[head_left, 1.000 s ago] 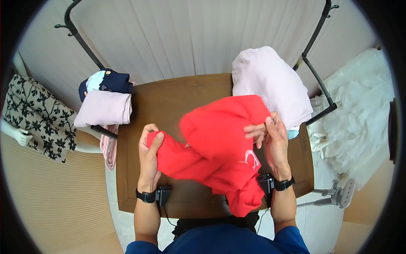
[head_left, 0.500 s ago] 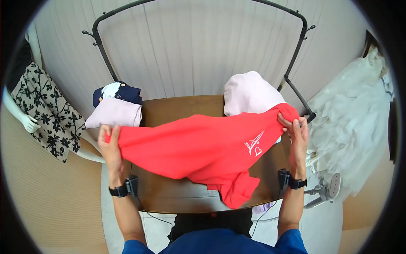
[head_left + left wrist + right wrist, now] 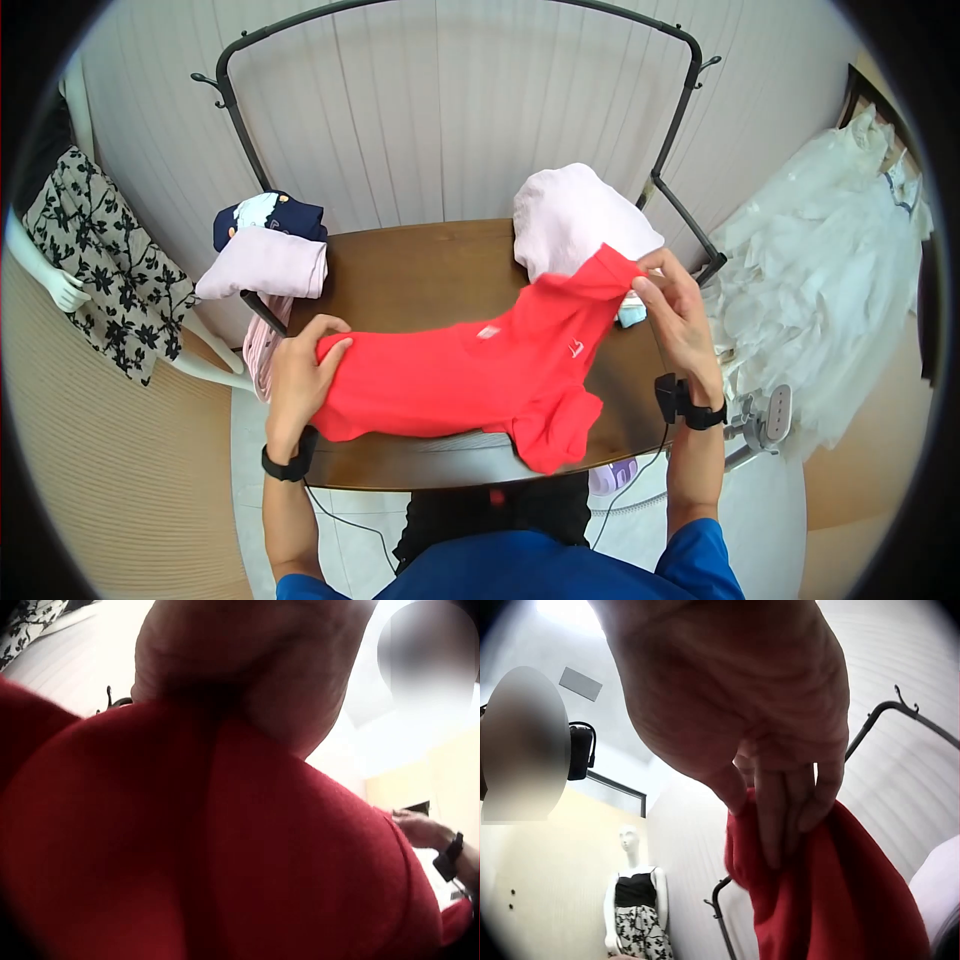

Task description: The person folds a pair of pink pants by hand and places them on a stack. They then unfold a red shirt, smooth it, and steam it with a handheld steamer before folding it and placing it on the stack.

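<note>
A red shirt (image 3: 470, 375) with a small white logo is stretched low over the brown wooden table (image 3: 420, 265). My left hand (image 3: 300, 375) grips its left end, fingers curled over the cloth near the table's left edge. At the right, my right hand (image 3: 670, 300) pinches the other end, raised beside the pale pink pile. The red shirt (image 3: 225, 855) fills the left wrist view under my left hand (image 3: 247, 660). In the right wrist view the fingers (image 3: 780, 802) of my right hand pinch a fold of the red shirt (image 3: 825, 892).
A folded pale pink garment (image 3: 265, 265) over a navy one (image 3: 268, 215) lies off the table's left corner. A pale pink pile (image 3: 580, 220) sits at the back right. A black clothes rack (image 3: 230, 110), a mannequin in a floral dress (image 3: 90, 260), white fabric (image 3: 830, 280) and a steamer (image 3: 770, 415) surround it.
The shirt has come down toward the table and my hands have moved closer together. It now shows a smaller logo instead of the white heart mark.
</note>
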A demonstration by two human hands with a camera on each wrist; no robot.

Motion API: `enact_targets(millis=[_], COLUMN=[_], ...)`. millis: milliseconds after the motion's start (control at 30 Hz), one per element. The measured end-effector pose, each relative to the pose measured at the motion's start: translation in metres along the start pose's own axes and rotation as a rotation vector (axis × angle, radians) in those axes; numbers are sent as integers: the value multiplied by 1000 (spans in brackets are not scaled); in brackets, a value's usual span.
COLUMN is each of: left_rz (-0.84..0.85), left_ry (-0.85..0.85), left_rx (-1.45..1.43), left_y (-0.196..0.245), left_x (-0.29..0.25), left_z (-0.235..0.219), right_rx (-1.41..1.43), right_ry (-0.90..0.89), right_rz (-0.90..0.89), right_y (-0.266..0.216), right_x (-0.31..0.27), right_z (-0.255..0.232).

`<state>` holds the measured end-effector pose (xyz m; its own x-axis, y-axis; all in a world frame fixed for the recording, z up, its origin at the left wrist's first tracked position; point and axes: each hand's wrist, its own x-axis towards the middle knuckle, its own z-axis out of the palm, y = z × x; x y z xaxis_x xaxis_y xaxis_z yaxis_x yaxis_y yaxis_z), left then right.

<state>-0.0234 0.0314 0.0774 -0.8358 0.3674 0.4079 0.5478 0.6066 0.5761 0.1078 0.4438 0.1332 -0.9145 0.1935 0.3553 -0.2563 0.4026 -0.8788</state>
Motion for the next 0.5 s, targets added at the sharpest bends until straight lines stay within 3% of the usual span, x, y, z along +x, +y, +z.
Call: enact_targets(millis=[100, 167, 200, 233, 267, 333, 367, 467, 500], left_rz=[-43, 63, -51, 1, 54, -12, 59, 334, 332], left_ry=[-30, 60, -20, -21, -23, -289, -377, -259, -268], left_rx=[32, -134, -207, -314, -421, -521, -444, -260, -268], left_y=[12, 18, 34, 40, 43, 57, 73, 77, 72], left_x=[-1, 1, 1, 2, 2, -2, -2, -6, -4], left_z=[17, 31, 31, 41, 50, 49, 48, 81, 88], right_rx=[-131, -92, -105, -63, -136, -138, -138, -117, -50], right_ry=[-113, -199, -252, -301, -315, -354, -350, -482, -497], right_rz=[-73, -137, -138, -139, -315, -300, -295, -334, -310], right_y=[-18, -18, -22, -23, -22, -26, -27, -28, -27], right_x=[-4, -7, -8, -9, -6, -7, -8, -15, -19], right_z=[21, 36, 42, 50, 59, 76, 83, 92, 93])
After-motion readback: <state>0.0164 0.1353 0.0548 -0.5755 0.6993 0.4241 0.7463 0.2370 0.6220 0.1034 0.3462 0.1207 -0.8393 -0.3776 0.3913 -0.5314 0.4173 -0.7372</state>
